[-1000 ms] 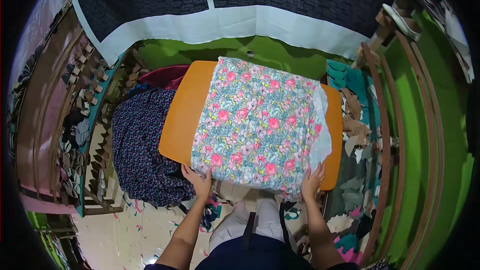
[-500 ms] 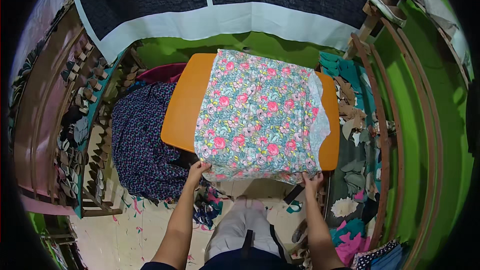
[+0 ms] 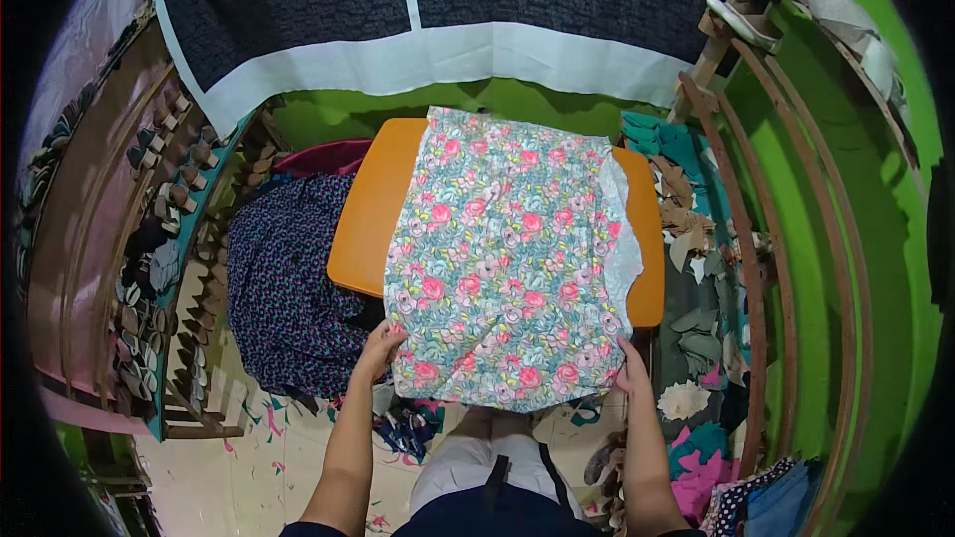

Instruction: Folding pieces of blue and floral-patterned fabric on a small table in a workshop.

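A floral fabric (image 3: 507, 259) with pink roses and grey-green leaves lies spread over an orange table (image 3: 370, 209). Its near end hangs past the table's front edge, and the right border is wavy with the pale underside showing. At the near left side of the cloth, my left hand (image 3: 378, 351) is closed on the edge. My right hand (image 3: 634, 368) pinches the opposite edge, near the table's front right corner. Bare table top shows as a wide strip on the left and a narrower one on the right.
A heap of dark patterned fabric (image 3: 293, 283) sits left of the table. Shelves of wooden shoe forms (image 3: 169, 194) stand further left. On the right are cut scraps (image 3: 696, 333) and wooden rails (image 3: 741, 278). Small offcuts litter the tiled floor (image 3: 269, 467); dark scraps (image 3: 410, 428) lie near my feet.
The floral fabric has slid toward me, so more of it hangs over the front edge. My left hand has moved slightly down and left, my right hand slightly right.
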Action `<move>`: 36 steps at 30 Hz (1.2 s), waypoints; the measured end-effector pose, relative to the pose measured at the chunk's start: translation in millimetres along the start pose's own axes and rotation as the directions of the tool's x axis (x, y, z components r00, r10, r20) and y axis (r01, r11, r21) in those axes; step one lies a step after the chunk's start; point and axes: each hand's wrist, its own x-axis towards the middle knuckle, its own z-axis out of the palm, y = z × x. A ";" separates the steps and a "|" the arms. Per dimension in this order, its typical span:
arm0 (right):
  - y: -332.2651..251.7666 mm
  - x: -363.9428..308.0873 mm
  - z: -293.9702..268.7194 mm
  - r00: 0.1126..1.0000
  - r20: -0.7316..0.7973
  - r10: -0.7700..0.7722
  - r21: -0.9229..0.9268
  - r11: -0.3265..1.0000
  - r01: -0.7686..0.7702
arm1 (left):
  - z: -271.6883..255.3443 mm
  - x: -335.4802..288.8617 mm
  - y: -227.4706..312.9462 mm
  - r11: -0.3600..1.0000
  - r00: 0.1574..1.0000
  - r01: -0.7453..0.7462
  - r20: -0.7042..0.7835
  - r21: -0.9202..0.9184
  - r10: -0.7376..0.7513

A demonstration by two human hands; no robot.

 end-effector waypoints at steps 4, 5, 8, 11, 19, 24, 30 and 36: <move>-25.4 3.3 5.4 0.995 0.090 0.049 -0.179 0.983 -0.032 | -3.2 0.0 13.0 0.985 0.997 0.019 0.074 -0.174 -0.006; -23.1 4.4 13.8 0.977 0.198 0.084 -0.191 0.980 -0.045 | -36.2 7.1 -7.8 0.993 0.989 0.057 0.140 -0.106 -0.042; -38.6 15.1 4.4 0.956 0.251 0.151 -0.110 0.986 -0.127 | -31.2 17.4 -6.9 0.989 0.965 0.110 0.249 -0.101 -0.082; -52.8 30.6 -8.0 0.974 0.216 -0.070 -0.097 0.991 0.093 | -10.2 24.8 12.9 0.961 0.977 0.188 0.136 -0.201 -0.163; -78.2 88.2 54.3 0.932 -0.032 -0.361 -0.404 0.857 0.318 | -0.9 85.5 30.7 0.791 0.905 -0.100 -0.276 0.604 0.325; -66.3 130.1 70.8 0.598 -0.555 -0.578 -0.706 0.708 0.028 | 50.0 93.0 59.4 0.305 0.677 0.170 -0.336 0.937 0.655; -38.1 150.4 92.1 0.833 -0.313 -0.457 -0.640 0.749 0.170 | 32.4 145.2 57.2 0.539 0.821 0.053 -0.344 0.841 0.456; -69.1 155.0 105.1 0.997 -0.078 0.006 -0.431 0.901 -0.039 | 34.9 167.5 62.9 0.585 0.898 -0.023 -0.240 0.810 0.368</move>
